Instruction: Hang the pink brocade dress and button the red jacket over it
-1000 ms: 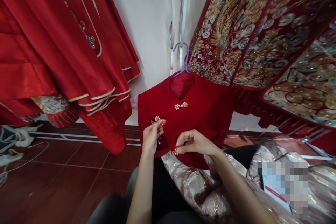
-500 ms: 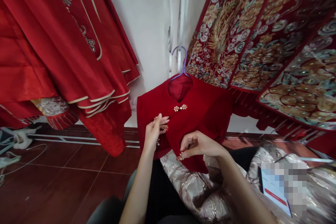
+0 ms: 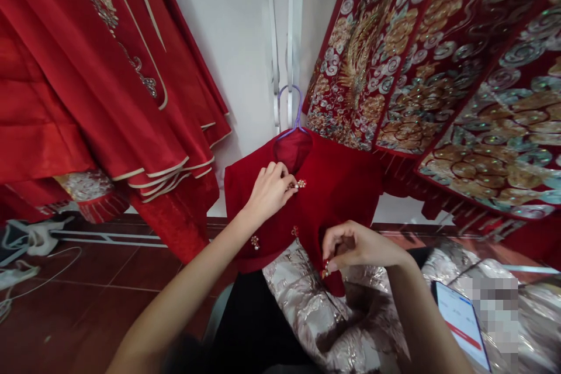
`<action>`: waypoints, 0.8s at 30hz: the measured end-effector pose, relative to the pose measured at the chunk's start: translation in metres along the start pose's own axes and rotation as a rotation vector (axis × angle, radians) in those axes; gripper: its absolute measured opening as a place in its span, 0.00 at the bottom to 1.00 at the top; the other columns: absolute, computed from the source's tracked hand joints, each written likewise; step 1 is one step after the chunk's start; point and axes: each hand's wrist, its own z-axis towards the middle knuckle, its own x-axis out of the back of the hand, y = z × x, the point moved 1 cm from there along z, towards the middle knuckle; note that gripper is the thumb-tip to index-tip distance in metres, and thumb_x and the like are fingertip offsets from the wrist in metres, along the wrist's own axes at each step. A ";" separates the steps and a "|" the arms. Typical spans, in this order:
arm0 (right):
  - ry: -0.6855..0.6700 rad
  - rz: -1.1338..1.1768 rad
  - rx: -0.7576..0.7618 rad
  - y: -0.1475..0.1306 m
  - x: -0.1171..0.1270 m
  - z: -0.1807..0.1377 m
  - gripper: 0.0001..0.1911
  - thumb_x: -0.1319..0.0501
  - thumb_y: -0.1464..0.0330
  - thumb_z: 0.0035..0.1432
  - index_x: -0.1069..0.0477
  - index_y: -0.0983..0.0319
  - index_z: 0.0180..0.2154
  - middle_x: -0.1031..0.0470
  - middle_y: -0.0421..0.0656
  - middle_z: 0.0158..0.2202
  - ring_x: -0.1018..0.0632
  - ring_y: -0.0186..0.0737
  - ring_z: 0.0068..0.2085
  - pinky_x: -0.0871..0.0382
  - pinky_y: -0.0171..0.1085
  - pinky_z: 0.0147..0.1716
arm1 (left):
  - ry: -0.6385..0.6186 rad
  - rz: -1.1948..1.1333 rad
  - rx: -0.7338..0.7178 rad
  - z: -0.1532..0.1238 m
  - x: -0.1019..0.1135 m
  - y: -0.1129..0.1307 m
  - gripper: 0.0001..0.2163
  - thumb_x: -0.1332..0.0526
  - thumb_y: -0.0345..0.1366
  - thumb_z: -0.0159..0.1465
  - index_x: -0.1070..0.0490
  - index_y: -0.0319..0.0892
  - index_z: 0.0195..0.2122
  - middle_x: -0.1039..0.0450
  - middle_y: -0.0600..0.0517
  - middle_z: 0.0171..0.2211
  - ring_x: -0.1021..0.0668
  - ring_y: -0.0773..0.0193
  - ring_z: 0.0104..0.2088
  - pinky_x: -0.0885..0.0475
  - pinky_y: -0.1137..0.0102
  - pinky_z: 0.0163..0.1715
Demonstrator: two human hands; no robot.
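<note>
At the centre of the frame, a red jacket (image 3: 346,172) hangs from a purple hanger (image 3: 300,114), its front parted toward the hem. Left hand (image 3: 272,190): thumb and fingertips closed on the left end of the upper clasp (image 3: 301,184), below the collar opening. Right hand (image 3: 357,244), lower and to the right: thumb and forefinger pinched on a beaded fastener (image 3: 325,269) at the lower edge of the front flap. Two further ornaments, a pearl drop (image 3: 255,242) and a small loop (image 3: 295,231), show at lower centre, clear of both hands. Shiny pale fabric (image 3: 293,292) lies beneath the hem. Lower right: a lit phone (image 3: 460,318). Upper right: an embroidered garment (image 3: 432,90). Upper left: red garments (image 3: 144,123) with pale piping.
</note>
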 end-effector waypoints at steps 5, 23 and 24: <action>-0.035 -0.031 -0.032 -0.001 -0.001 -0.004 0.12 0.29 0.64 0.45 0.25 0.63 0.31 0.22 0.40 0.29 0.24 0.31 0.29 0.32 0.31 0.29 | -0.020 -0.120 -0.145 0.011 -0.002 -0.003 0.07 0.43 0.35 0.62 0.26 0.43 0.37 0.28 0.48 0.38 0.30 0.57 0.44 0.49 0.53 0.58; -0.037 -0.046 -0.044 -0.002 0.006 -0.020 0.12 0.30 0.63 0.47 0.25 0.62 0.32 0.23 0.41 0.29 0.23 0.33 0.30 0.31 0.32 0.30 | -0.092 -0.454 -0.017 0.012 -0.002 -0.012 0.07 0.38 0.38 0.59 0.21 0.53 0.37 0.21 0.53 0.39 0.27 0.57 0.44 0.61 0.48 0.62; -0.042 -0.043 -0.041 -0.002 0.005 -0.019 0.12 0.30 0.63 0.47 0.25 0.62 0.32 0.23 0.41 0.29 0.23 0.33 0.30 0.31 0.32 0.30 | -0.069 -0.489 -0.006 0.013 -0.004 -0.013 0.07 0.37 0.37 0.58 0.21 0.54 0.37 0.21 0.54 0.38 0.26 0.57 0.43 0.61 0.48 0.62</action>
